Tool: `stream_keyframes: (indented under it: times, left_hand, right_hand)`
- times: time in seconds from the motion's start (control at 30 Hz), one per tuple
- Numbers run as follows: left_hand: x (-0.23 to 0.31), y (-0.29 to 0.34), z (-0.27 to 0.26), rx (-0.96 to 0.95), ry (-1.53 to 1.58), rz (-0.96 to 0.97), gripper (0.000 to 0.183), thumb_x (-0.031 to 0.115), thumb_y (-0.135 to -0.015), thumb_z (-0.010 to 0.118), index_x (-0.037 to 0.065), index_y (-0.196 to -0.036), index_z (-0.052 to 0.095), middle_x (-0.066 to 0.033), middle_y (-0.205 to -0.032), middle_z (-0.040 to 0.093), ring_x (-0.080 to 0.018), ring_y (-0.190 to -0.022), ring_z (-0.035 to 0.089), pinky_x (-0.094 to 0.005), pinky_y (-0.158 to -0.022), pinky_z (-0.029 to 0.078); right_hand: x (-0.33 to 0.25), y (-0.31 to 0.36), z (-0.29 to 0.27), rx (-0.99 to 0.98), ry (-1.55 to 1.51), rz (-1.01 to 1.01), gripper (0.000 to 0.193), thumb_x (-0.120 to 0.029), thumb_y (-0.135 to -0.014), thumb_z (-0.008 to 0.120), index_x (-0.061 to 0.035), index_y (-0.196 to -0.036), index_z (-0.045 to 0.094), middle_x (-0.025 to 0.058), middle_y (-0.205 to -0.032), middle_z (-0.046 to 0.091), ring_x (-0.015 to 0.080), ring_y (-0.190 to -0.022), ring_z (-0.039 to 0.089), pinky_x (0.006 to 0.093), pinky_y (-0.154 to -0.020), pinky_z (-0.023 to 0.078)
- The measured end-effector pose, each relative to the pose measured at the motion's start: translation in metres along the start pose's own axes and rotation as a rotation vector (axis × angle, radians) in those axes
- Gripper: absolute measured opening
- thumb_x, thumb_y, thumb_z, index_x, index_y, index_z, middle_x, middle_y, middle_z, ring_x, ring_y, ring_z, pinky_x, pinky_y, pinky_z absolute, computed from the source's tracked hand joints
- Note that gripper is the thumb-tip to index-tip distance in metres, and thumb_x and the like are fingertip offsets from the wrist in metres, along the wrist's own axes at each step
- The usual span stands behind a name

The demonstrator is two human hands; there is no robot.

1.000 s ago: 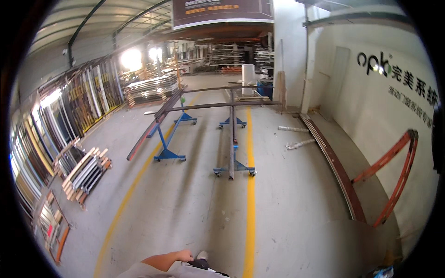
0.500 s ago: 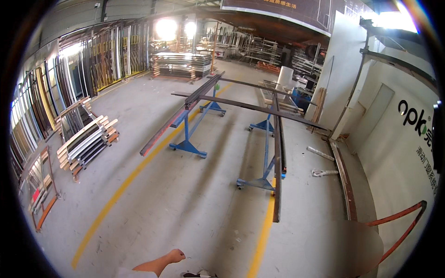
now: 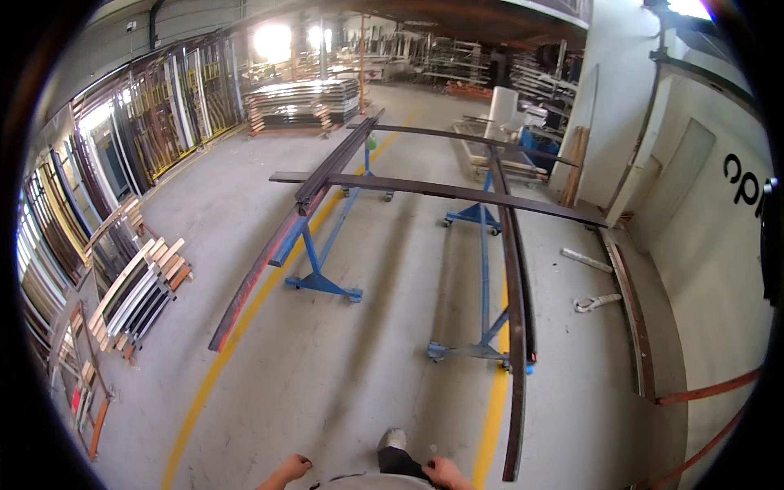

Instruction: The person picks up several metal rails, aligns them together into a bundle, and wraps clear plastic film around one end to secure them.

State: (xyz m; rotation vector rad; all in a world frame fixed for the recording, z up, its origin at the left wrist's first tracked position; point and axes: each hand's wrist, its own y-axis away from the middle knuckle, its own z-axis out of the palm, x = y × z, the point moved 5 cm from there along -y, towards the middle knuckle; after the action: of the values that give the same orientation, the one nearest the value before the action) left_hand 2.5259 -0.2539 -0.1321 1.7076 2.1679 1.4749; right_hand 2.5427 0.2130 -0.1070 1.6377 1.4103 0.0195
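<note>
Hands: left hand point(image 3: 299, 465) and right hand point(image 3: 442, 471), apart at the lower edge, with 1 pale shoe point(image 3: 394, 439) between them; neither visibly holds anything; finger closure cannot be told.
Nearest bar: long, straight, dark-brown, metal-looking bar point(image 3: 515, 408), ahead and right of the right hand, along 1 blue steel wheeled stand point(image 3: 465, 349), near end projecting.
Handling: probably stiff, awkwardly long, fairly heavy, smooth enough to slip, its finish easily scratched.
Hold: preferably 2 well-spaced grips on its edges; lifting by 1 end would probably let it swing.
Left side: dark bar with a red edge point(image 3: 261, 278), beside the 2nd blue wheeled stand point(image 3: 322, 283).
Crossbars: 2 dark flat bars, nearer point(image 3: 416, 189) and farther point(image 3: 441, 136), spanning both sides.
</note>
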Motion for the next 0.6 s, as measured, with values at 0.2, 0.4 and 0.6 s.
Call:
stream_keyframes:
  times: [0.2,0.4,0.6]
  left_hand:
    - [0.096,-0.102,-0.139,0.175,0.061,0.013,0.037,0.032,-0.085,0.058,0.002,-0.103,0.072,-0.0228,-0.099,0.07,-0.0363,-0.093,0.068,-0.0434,-0.083,0.052]
    - [0.26,-0.249,-0.259,0.252,0.108,0.136,0.034,0.03,-0.089,0.054,0.002,-0.103,0.068,-0.024,-0.1,0.068,-0.0394,-0.094,0.066,-0.0449,-0.081,0.051]
    - [0.409,-0.437,-0.427,0.464,0.111,0.448,0.026,0.022,-0.093,0.052,-0.002,-0.091,0.062,-0.0267,-0.084,0.062,-0.0382,-0.076,0.065,-0.0481,-0.068,0.047]
  right_hand:
    - [-0.165,-0.172,-0.183,0.139,0.084,-0.263,0.042,-0.037,-0.088,0.064,-0.004,-0.113,0.066,0.0201,-0.105,0.07,0.0391,-0.1,0.065,0.0457,-0.088,0.052]
    - [-0.253,-0.311,-0.307,0.16,-0.049,-0.289,0.035,-0.03,-0.088,0.069,-0.0024,-0.109,0.067,0.0177,-0.101,0.071,0.0313,-0.093,0.068,0.0383,-0.083,0.053]
    - [-0.285,-0.452,-0.39,0.139,0.086,-0.268,0.036,-0.028,-0.087,0.071,-0.0009,-0.109,0.067,0.0173,-0.099,0.072,0.0282,-0.089,0.069,0.0359,-0.08,0.055]
